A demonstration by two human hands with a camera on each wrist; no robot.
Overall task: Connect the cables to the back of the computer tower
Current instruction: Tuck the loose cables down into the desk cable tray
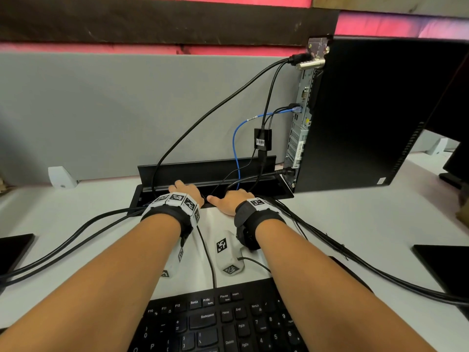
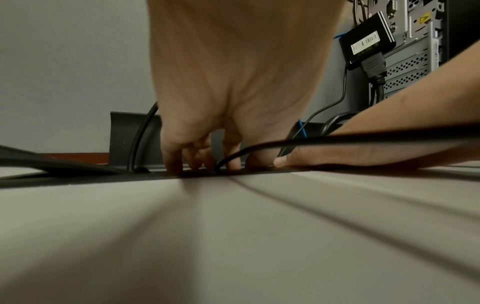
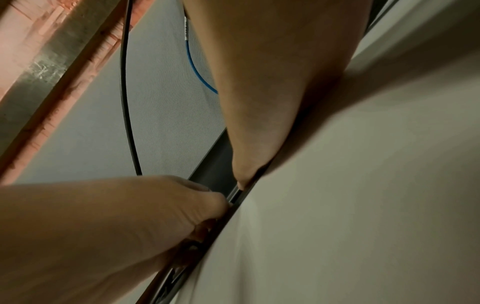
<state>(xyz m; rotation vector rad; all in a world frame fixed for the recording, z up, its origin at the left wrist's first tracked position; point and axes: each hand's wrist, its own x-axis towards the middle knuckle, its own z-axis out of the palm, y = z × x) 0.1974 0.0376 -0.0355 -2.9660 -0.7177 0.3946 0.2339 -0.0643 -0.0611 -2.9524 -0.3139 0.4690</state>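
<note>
Head view: white table (image 1: 355, 224), then the upright black computer tower (image 1: 375, 110), its silver back panel facing left, black cables (image 1: 266, 97) and a blue one (image 1: 236, 148) drooping into the black cable tray (image 1: 157, 174). Left hand (image 1: 187, 191) curls fingers (image 2: 171, 156) into the tray beside a thin black cable (image 2: 233, 156); whether they pinch it is unclear. Right hand (image 1: 233, 199) lies flat at the tray's edge, relaxed.

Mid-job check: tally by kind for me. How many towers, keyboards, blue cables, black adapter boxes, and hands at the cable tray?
computer tower: 1
keyboard: 1
blue cable: 1
black adapter box: 1
hands: 2 (left hand, right hand)
Total: 6
</note>
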